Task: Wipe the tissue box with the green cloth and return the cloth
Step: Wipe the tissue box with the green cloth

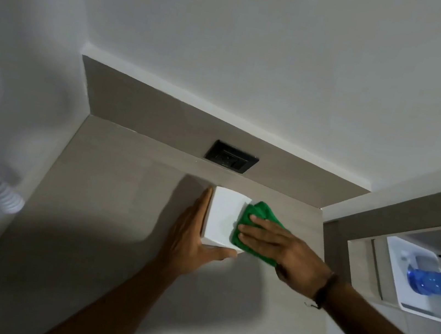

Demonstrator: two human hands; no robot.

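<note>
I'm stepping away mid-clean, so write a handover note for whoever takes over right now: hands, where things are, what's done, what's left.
Left hand: flat against the left side of the tissue box, thumb along its near edge, steadying it.
Right hand: fingers straight, pressing the green cloth onto the right part of the box top.
The box sits on the grey counter by the wall.
Done: cloth is on the box, wiping under way.
Left: wipe the uncovered surfaces, then return the cloth; its place isn't visible.

I'm seeing the cloth (264,211) hiding the right side of the box (222,219), and the right edge is cutting off the bottle (438,280).
</note>
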